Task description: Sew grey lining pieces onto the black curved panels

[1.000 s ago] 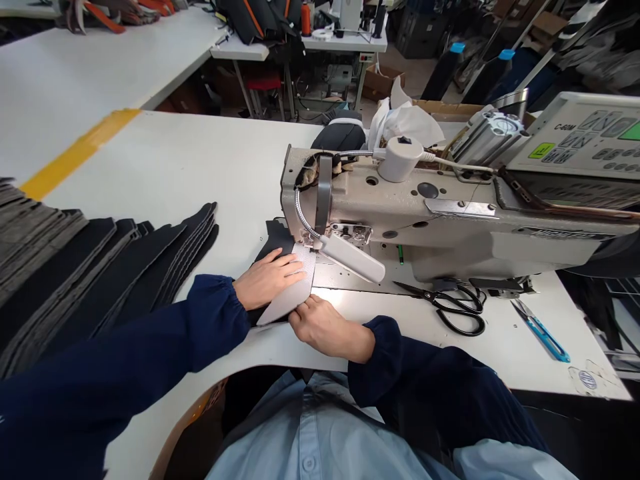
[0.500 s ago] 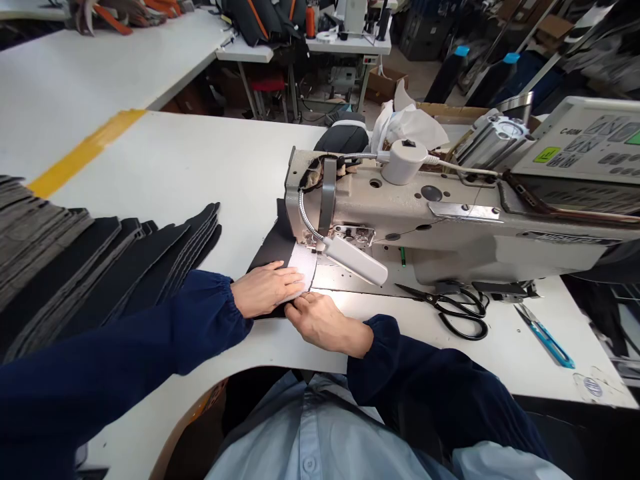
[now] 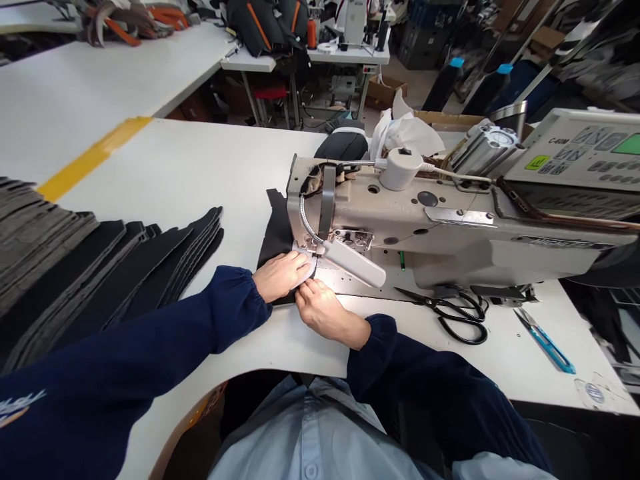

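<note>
Left hand (image 3: 281,277) and right hand (image 3: 323,310) on a black fabric panel (image 3: 274,233) — fingers (image 3: 299,265) together against it

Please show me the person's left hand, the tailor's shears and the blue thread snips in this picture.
Left hand (image 3: 280,277): head view, on the back of the hand.
Tailor's shears (image 3: 463,337): head view, on the lower black handle loop.
Blue thread snips (image 3: 547,349): head view, on the blue grip.
</note>
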Demonstrator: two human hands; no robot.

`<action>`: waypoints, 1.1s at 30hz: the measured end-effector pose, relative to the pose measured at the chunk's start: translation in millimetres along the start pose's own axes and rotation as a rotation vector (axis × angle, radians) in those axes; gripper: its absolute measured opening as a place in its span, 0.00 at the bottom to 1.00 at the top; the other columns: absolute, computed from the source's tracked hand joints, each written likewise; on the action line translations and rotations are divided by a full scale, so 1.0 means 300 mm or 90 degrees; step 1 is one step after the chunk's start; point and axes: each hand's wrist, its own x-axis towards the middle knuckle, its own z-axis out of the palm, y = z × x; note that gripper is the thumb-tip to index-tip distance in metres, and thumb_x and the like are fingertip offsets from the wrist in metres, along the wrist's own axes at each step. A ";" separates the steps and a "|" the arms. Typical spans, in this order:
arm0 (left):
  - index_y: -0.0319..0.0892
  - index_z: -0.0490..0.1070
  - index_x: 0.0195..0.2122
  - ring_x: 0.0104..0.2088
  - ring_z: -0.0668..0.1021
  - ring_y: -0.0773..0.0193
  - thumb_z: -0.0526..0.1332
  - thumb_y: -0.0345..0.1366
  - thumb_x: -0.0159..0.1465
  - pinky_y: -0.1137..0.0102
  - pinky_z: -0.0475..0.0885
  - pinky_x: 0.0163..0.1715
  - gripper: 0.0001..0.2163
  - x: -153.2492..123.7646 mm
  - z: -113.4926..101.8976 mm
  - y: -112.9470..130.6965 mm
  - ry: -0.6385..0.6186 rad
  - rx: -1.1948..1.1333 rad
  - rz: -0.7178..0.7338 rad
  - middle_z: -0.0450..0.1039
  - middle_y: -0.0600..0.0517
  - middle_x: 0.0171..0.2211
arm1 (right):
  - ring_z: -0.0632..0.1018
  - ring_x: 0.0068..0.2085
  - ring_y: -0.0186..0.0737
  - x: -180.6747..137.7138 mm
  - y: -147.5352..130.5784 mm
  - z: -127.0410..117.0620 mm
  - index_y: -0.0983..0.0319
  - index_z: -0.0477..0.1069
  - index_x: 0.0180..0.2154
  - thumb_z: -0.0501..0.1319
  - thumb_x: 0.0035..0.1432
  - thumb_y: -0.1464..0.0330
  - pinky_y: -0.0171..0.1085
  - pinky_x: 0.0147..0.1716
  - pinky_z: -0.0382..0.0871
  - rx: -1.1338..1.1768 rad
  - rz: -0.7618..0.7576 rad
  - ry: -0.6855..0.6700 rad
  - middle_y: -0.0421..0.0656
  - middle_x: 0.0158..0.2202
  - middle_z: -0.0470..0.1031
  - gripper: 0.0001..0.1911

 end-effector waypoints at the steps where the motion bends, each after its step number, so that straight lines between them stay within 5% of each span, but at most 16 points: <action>1: 0.36 0.71 0.47 0.48 0.72 0.54 0.51 0.26 0.67 0.64 0.72 0.45 0.13 0.007 -0.002 0.000 -0.001 0.004 0.001 0.73 0.42 0.44 | 0.73 0.38 0.48 0.001 -0.003 0.004 0.71 0.73 0.38 0.50 0.61 0.81 0.47 0.40 0.68 -0.005 0.004 0.008 0.55 0.36 0.74 0.13; 11: 0.36 0.73 0.39 0.43 0.71 0.58 0.53 0.27 0.66 0.70 0.70 0.33 0.09 0.029 0.035 -0.012 0.025 -0.003 0.029 0.72 0.44 0.36 | 0.75 0.37 0.47 0.011 -0.010 0.023 0.71 0.74 0.40 0.48 0.62 0.81 0.45 0.38 0.71 -0.049 -0.011 0.047 0.54 0.34 0.76 0.15; 22: 0.38 0.75 0.38 0.41 0.71 0.60 0.55 0.34 0.68 0.70 0.68 0.34 0.09 0.049 0.074 -0.037 0.076 -0.037 0.064 0.72 0.48 0.35 | 0.76 0.38 0.47 0.012 -0.021 0.058 0.75 0.72 0.44 0.51 0.62 0.79 0.43 0.38 0.72 -0.004 -0.006 0.101 0.57 0.38 0.76 0.13; 33: 0.38 0.75 0.41 0.41 0.73 0.61 0.57 0.31 0.66 0.70 0.69 0.44 0.08 0.051 0.130 -0.066 0.119 -0.095 0.100 0.75 0.48 0.39 | 0.74 0.37 0.46 0.015 -0.001 0.080 0.71 0.72 0.41 0.50 0.63 0.78 0.43 0.39 0.71 0.019 0.017 0.115 0.55 0.37 0.75 0.13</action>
